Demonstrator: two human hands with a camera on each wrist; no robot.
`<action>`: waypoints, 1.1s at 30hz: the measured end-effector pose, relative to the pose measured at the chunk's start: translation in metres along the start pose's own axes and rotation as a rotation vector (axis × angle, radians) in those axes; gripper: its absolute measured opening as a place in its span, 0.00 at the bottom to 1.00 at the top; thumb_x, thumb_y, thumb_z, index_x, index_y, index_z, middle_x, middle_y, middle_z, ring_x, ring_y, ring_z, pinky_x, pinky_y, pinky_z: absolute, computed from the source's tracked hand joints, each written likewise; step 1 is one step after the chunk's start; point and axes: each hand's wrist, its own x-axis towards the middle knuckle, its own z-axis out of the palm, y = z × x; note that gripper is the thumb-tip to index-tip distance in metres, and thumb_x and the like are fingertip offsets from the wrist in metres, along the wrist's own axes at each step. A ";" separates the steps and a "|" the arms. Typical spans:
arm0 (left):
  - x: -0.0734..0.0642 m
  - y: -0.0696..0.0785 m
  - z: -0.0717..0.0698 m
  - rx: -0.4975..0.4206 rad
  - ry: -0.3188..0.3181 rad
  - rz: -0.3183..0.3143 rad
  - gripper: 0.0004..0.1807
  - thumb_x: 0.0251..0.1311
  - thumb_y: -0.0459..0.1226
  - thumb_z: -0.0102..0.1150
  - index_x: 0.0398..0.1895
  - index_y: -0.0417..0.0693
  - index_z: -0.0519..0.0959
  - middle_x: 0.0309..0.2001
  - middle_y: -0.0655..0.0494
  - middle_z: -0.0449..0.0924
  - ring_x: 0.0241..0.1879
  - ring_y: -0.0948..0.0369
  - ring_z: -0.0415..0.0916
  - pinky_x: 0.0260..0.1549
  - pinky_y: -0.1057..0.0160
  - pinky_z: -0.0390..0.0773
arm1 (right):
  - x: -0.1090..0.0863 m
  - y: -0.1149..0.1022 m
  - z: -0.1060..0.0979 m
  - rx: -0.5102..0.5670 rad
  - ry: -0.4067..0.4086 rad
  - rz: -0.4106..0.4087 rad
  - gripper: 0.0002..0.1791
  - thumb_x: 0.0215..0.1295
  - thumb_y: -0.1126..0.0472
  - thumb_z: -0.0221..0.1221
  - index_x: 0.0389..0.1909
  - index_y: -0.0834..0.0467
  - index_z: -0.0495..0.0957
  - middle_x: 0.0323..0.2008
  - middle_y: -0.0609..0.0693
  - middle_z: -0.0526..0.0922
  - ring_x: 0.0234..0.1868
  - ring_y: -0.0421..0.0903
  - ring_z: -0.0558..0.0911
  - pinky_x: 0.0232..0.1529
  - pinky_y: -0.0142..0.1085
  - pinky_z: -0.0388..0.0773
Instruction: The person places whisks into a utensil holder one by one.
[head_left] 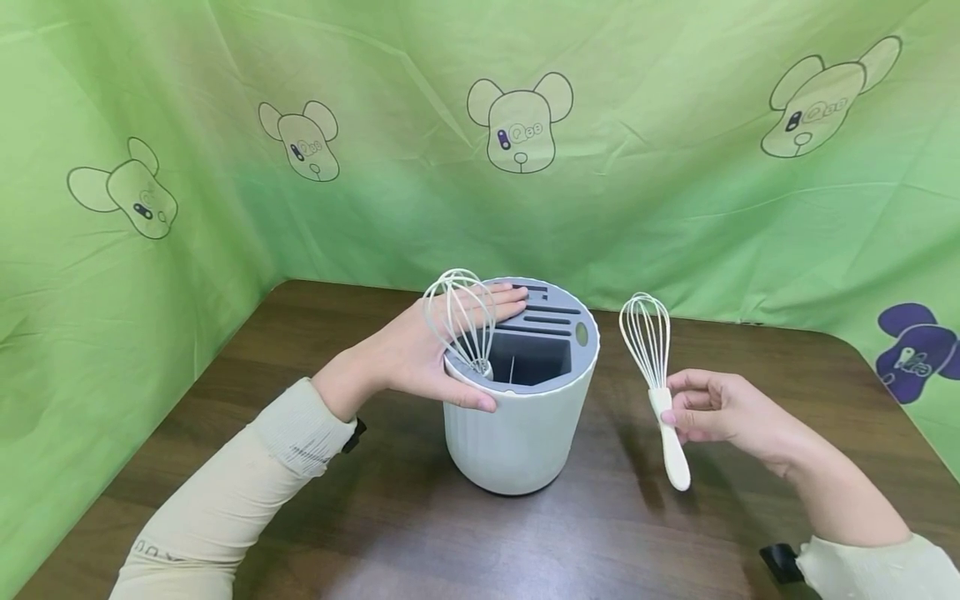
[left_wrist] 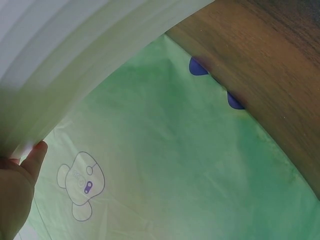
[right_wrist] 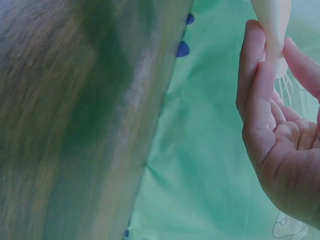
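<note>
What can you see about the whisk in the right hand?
The whisk is creamy white, with thin looped wires and a smooth, plastic-looking handle. In the head view, its wires point up, leaning slightly left. The right hand pinches its handle near the wires. It seems lifted off the table, right of the white holder.

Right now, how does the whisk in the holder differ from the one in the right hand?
The holder whisk stands in the white holder, while the held whisk is pinched by the right hand. The holder whisk's handle is mostly hidden; the held whisk's shows down to its end. The holder whisk's head looks wider than the held whisk's. Both have pale wire loops pointing up.
</note>
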 end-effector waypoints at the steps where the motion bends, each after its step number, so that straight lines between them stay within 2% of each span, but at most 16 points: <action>1: 0.000 0.000 0.000 0.001 0.000 0.001 0.57 0.37 0.58 0.79 0.73 0.49 0.66 0.74 0.56 0.66 0.75 0.62 0.60 0.74 0.58 0.59 | 0.000 -0.002 0.000 -0.006 0.007 0.003 0.22 0.69 0.69 0.57 0.59 0.73 0.64 0.38 0.41 0.87 0.38 0.38 0.86 0.41 0.34 0.85; 13: 0.001 -0.002 -0.001 0.015 -0.004 0.010 0.56 0.39 0.58 0.78 0.73 0.49 0.66 0.74 0.57 0.65 0.75 0.62 0.59 0.75 0.58 0.58 | 0.006 -0.025 0.003 -0.017 0.051 -0.034 0.23 0.69 0.70 0.58 0.59 0.74 0.63 0.38 0.43 0.87 0.39 0.38 0.86 0.42 0.35 0.86; 18: 0.002 -0.001 -0.002 0.006 -0.002 0.015 0.56 0.39 0.58 0.78 0.73 0.49 0.66 0.74 0.57 0.65 0.75 0.62 0.60 0.75 0.59 0.58 | 0.009 -0.035 0.003 -0.004 0.073 -0.062 0.17 0.68 0.70 0.58 0.55 0.64 0.69 0.38 0.42 0.87 0.39 0.38 0.87 0.42 0.35 0.86; 23: 0.000 0.000 -0.001 0.000 -0.018 -0.015 0.56 0.40 0.58 0.78 0.74 0.51 0.65 0.74 0.59 0.65 0.75 0.65 0.59 0.75 0.60 0.58 | 0.009 -0.041 0.004 0.031 0.082 -0.085 0.16 0.67 0.72 0.58 0.51 0.53 0.73 0.39 0.42 0.88 0.39 0.39 0.88 0.41 0.36 0.86; 33: 0.000 0.002 0.000 0.007 -0.014 -0.006 0.57 0.39 0.59 0.78 0.74 0.49 0.65 0.74 0.57 0.66 0.74 0.63 0.60 0.74 0.59 0.59 | 0.004 -0.043 0.004 0.152 0.087 -0.179 0.21 0.66 0.77 0.56 0.51 0.50 0.77 0.41 0.43 0.89 0.40 0.38 0.88 0.41 0.34 0.86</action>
